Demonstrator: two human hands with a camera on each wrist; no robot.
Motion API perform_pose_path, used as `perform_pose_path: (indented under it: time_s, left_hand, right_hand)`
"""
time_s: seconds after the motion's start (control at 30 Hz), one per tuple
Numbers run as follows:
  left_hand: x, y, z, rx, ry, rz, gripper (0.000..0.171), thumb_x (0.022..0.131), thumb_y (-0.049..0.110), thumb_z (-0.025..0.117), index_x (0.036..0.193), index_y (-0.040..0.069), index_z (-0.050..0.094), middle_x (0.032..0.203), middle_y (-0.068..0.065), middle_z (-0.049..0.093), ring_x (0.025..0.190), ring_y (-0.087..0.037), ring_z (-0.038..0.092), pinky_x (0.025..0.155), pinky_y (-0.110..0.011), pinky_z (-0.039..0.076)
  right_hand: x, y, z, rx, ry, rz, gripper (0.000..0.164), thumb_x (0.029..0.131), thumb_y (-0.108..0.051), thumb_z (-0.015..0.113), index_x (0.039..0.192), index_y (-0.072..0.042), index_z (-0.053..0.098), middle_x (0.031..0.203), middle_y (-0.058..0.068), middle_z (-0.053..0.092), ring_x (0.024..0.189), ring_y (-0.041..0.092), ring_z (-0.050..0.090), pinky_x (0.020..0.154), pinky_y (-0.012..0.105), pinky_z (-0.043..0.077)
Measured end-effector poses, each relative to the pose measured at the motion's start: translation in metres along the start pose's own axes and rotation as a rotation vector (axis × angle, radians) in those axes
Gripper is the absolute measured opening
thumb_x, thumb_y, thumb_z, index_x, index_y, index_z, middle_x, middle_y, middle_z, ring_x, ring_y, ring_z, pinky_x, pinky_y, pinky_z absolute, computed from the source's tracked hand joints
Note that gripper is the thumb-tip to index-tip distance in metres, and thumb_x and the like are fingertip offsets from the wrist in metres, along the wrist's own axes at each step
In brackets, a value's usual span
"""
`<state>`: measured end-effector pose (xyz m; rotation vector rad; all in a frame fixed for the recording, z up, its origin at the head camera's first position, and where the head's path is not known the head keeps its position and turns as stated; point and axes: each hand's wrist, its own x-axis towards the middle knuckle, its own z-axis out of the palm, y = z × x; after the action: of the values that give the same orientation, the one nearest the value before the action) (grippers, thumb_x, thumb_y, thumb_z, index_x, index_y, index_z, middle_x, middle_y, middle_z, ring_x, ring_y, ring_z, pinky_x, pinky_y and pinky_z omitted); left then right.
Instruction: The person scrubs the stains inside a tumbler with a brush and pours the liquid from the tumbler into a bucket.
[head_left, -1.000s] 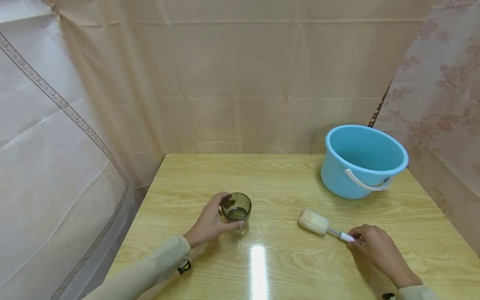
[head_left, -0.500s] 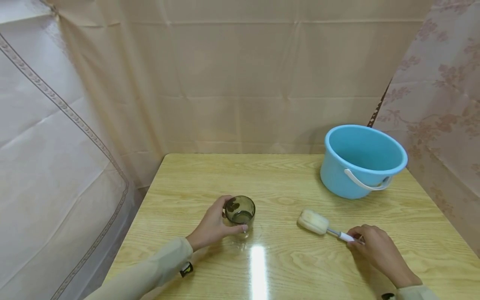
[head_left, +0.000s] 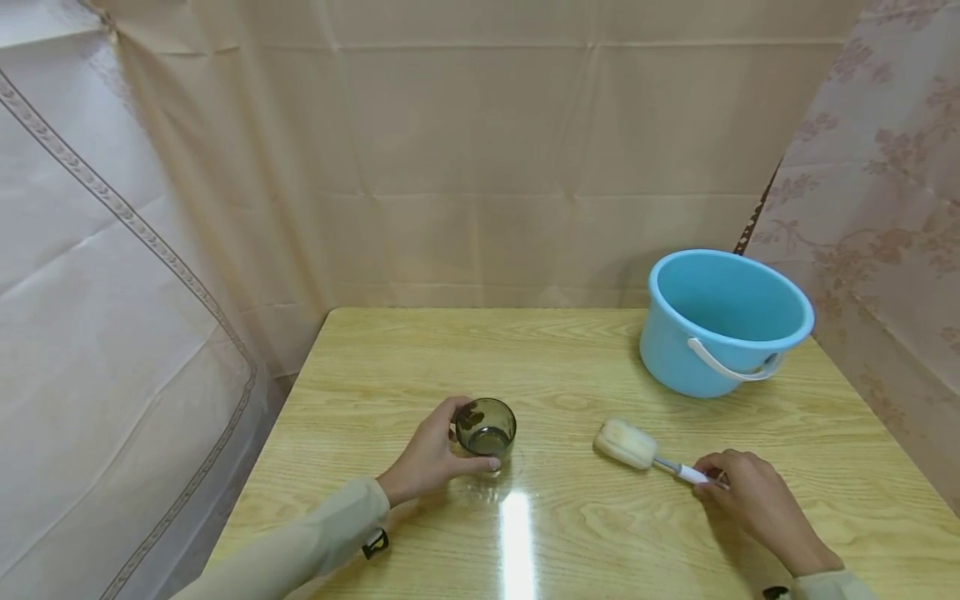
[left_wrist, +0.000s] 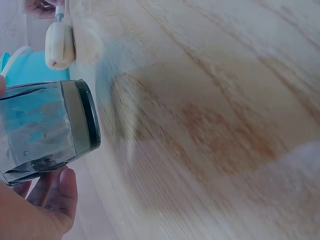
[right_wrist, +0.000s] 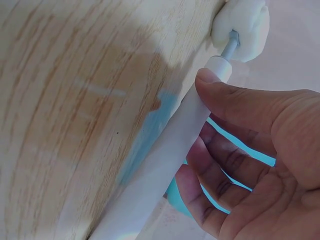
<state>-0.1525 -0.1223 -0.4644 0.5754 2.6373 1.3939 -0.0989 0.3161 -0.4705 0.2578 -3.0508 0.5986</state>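
A smoky, see-through glass tumbler (head_left: 487,429) is upright in my left hand (head_left: 429,461), with the thumb on its near side and the fingers round its left side. In the left wrist view, a gap and a reflection show between the base of the tumbler (left_wrist: 47,130) and the table. My right hand (head_left: 757,500) pinches the white handle of a sponge bottle brush. The cream sponge head of the brush (head_left: 627,444) points left, towards the tumbler. From the right wrist view, thumb and fingertips meet the handle (right_wrist: 165,145) close to the table.
At the table's back right stands a light blue bucket (head_left: 690,367) with its white carrying handle hanging in front. Beige cloth (head_left: 465,167) hangs behind the wood-grain table (head_left: 420,350). Patterned cloth (head_left: 885,225) hangs on the right.
My left hand and the tumbler have shifted a little right and towards me. The right hand and the brush have stayed in place.
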Motion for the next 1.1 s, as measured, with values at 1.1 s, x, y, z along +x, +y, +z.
perform_pose_path:
  time_s: [1.1]
  left_hand:
    - [0.0031, 0.0003, 0.0066, 0.062, -0.023, 0.044, 0.092, 0.064, 0.053, 0.084, 0.136, 0.015, 0.041, 0.126, 0.002, 0.053, 0.11, -0.013, 0.053, 0.085, -0.031, 0.048]
  right_hand:
    - [0.0005, -0.0017, -0.0005, 0.003, 0.005, 0.017, 0.015, 0.073, -0.014, 0.082, 0.084, -0.013, 0.072, 0.077, -0.005, 0.063, 0.07, 0.014, 0.054, 0.061, 0.036, 0.044]
